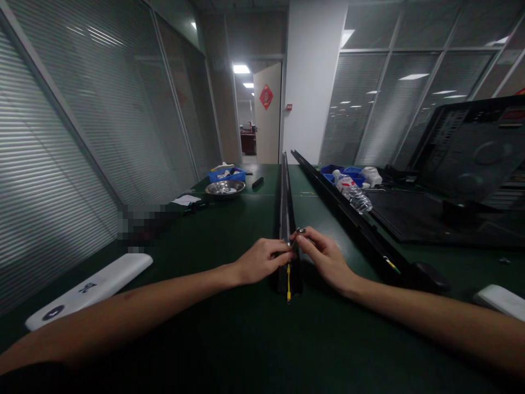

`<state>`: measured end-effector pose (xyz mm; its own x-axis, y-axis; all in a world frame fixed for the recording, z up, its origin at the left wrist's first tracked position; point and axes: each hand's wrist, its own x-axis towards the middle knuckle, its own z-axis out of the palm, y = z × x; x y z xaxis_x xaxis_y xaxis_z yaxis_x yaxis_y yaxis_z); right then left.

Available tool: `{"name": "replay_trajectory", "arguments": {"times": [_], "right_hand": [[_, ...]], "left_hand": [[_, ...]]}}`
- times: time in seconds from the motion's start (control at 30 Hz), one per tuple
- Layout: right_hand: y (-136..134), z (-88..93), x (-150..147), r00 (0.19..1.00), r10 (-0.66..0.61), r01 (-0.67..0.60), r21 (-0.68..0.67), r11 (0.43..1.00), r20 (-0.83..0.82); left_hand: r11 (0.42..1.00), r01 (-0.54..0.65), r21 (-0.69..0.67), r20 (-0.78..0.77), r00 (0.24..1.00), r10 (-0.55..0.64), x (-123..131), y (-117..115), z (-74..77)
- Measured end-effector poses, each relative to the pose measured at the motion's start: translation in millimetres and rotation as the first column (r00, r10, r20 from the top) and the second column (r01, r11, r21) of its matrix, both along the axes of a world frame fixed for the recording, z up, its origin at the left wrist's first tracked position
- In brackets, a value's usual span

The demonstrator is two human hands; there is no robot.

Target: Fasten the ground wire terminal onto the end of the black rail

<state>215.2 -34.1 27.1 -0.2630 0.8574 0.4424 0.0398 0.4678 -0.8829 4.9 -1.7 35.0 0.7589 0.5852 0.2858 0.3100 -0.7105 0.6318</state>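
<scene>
A long black rail (pixel 284 197) lies lengthwise on the green table (pixel 229 339), running away from me. A yellow wire (pixel 288 282) sticks out at its near end. My left hand (pixel 264 260) rests on the rail's near end, its fingers curled and pressed onto it. My right hand (pixel 324 254) is beside it on the right, pinching a small metal part (pixel 301 230) just above the rail. The two hands almost touch at the fingertips.
A second long black rail (pixel 348 219) runs along the right, with a plastic bottle (pixel 353 194), blue bins (pixel 334 172) and a large black panel (pixel 471 164) beyond. At the left are a white device (pixel 90 287), a metal bowl (pixel 225 188) and a blue tray (pixel 227 174).
</scene>
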Motion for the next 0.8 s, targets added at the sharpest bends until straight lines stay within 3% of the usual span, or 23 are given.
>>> {"name": "replay_trajectory", "arguments": {"times": [0.8], "right_hand": [[-1.4,5.2,-0.7,0.999,-0.017,0.014,0.059,0.998,0.047]], "left_hand": [[1.0,0.005,-0.002,-0.003,1.0,-0.005,0.1,-2.2,2.8]]}}
